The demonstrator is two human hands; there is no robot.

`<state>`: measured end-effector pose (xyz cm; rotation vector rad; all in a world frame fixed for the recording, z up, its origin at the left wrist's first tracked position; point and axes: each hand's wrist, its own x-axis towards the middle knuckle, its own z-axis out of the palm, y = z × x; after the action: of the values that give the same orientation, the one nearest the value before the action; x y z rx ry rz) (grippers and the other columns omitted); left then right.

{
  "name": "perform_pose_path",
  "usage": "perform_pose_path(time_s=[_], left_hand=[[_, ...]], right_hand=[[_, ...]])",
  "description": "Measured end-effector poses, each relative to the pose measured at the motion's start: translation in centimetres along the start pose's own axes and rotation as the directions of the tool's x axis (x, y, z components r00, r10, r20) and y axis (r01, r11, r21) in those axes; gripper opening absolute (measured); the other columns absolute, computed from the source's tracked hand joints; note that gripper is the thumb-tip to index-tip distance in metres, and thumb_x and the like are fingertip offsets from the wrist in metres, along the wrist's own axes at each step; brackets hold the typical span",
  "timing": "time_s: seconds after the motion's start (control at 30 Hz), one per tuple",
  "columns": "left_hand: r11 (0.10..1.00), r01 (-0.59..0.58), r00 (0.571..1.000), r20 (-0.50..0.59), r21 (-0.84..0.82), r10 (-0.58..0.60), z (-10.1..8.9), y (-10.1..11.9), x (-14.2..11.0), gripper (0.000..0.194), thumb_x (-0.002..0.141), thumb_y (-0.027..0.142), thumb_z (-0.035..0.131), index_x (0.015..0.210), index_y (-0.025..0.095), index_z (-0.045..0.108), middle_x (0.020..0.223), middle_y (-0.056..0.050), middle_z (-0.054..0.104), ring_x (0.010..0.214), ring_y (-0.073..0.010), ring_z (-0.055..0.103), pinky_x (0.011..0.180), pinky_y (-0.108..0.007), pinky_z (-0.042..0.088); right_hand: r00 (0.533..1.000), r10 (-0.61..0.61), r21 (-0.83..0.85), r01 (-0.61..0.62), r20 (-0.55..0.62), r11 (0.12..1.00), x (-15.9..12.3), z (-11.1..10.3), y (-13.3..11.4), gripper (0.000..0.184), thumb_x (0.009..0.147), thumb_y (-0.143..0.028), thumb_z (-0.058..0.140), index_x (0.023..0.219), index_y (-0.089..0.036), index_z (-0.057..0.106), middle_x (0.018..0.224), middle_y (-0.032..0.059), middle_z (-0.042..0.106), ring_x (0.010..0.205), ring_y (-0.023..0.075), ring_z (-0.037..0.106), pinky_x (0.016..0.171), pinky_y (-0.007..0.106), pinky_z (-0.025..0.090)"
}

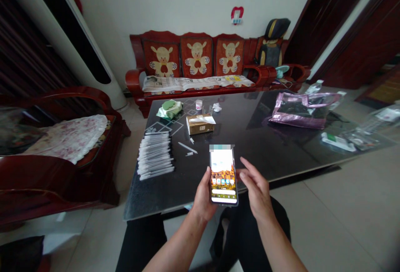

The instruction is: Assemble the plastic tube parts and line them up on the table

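A smartphone (223, 176) with its screen lit stands tilted toward me above the near edge of the table. My left hand (204, 195) is wrapped around its left side and lower back. Just right of the phone is my right hand (258, 190), its fingers extended and apart, holding nothing. Beyond the left hand lies a long row of white pens (156, 155) with dark ends. A single pen (188, 147) rests apart from the row, with a small white cap (189, 154) close to it.
The dark table (246, 134) bears a tissue box (200, 125), a green wipes pack (169, 108), a small white jar (198, 104) and crumpled tissue (217, 107). A pink-trimmed clear bag (303, 109) and plastic packaging sit at right. Behind is a wooden sofa (196, 57); an armchair (62, 138) stands left.
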<state>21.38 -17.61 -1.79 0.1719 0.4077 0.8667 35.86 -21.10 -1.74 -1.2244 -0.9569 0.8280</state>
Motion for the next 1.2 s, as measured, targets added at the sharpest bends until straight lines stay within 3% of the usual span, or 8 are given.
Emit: perform_pose_path(time_s=[0.5, 0.77, 0.93, 1.07, 1.2], left_hand=[[1.0, 0.006, 0.999, 0.045, 0.013, -0.006, -0.6, 2.5, -2.8, 0.061, 0.09, 0.053, 0.044, 0.119, 0.001, 0.06, 0.1, -0.017, 0.072, 0.099, -0.0289, 0.066, 0.094, -0.039, 0.043], [0.998, 0.039, 0.994, 0.101, 0.052, -0.044, -1.6, 4.9, -3.5, 0.062, 0.091, 0.052, 0.042, 0.122, 0.001, 0.057, 0.102, -0.018, 0.071, 0.095, -0.0281, 0.067, 0.094, -0.039, 0.042], [0.995, 0.055, 0.984, 0.165, 0.08, -0.067, -1.5, 7.3, -3.3, 0.065, 0.091, 0.056, 0.039, 0.125, 0.003, 0.055, 0.107, -0.02, 0.069, 0.099, -0.0298, 0.065, 0.094, -0.043, 0.041], [0.995, 0.031, 0.976, 0.211, 0.093, -0.05, -1.0, 9.1, -2.8, 0.066, 0.09, 0.057, 0.037, 0.128, 0.006, 0.053, 0.113, -0.02, 0.067, 0.102, -0.0316, 0.064, 0.094, -0.047, 0.041], [0.991, 0.014, 0.974, 0.224, 0.13, -0.043, -0.9, 10.7, -2.2, 0.071, 0.089, 0.061, 0.035, 0.127, 0.004, 0.053, 0.113, -0.022, 0.066, 0.101, -0.0332, 0.064, 0.092, -0.049, 0.043]], right_hand=[[0.999, -0.022, 0.095, 0.026, -0.042, 0.995, 1.3, 1.5, 0.2, 0.052, 0.082, -0.037, 0.064, 0.129, -0.016, 0.054, 0.086, 0.0069, 0.072, 0.078, 0.0219, 0.069, 0.077, 0.039, 0.054], [0.999, 0.012, 0.04, -0.013, 0.032, 0.999, 1.5, 2.5, -0.9, 0.054, 0.08, -0.041, 0.065, 0.126, -0.013, 0.056, 0.084, 0.008, 0.073, 0.077, 0.0223, 0.069, 0.077, 0.04, 0.055], [0.99, 0.079, -0.028, -0.077, 0.113, 0.997, 2.1, 4.6, -3.6, 0.054, 0.08, -0.044, 0.064, 0.123, -0.011, 0.058, 0.085, 0.0104, 0.073, 0.077, 0.0233, 0.069, 0.075, 0.039, 0.055], [0.992, 0.06, -0.027, -0.057, 0.107, 0.998, 4.7, 7.4, -4.7, 0.051, 0.078, -0.047, 0.065, 0.116, -0.012, 0.062, 0.08, 0.0098, 0.072, 0.074, 0.0231, 0.069, 0.071, 0.037, 0.055], [0.978, 0.146, 0.06, -0.157, 0.151, 0.986, 7.3, 10.2, -4.9, 0.043, 0.076, -0.049, 0.066, 0.1, -0.013, 0.066, 0.07, 0.0073, 0.071, 0.061, 0.0197, 0.065, 0.059, 0.031, 0.053]])
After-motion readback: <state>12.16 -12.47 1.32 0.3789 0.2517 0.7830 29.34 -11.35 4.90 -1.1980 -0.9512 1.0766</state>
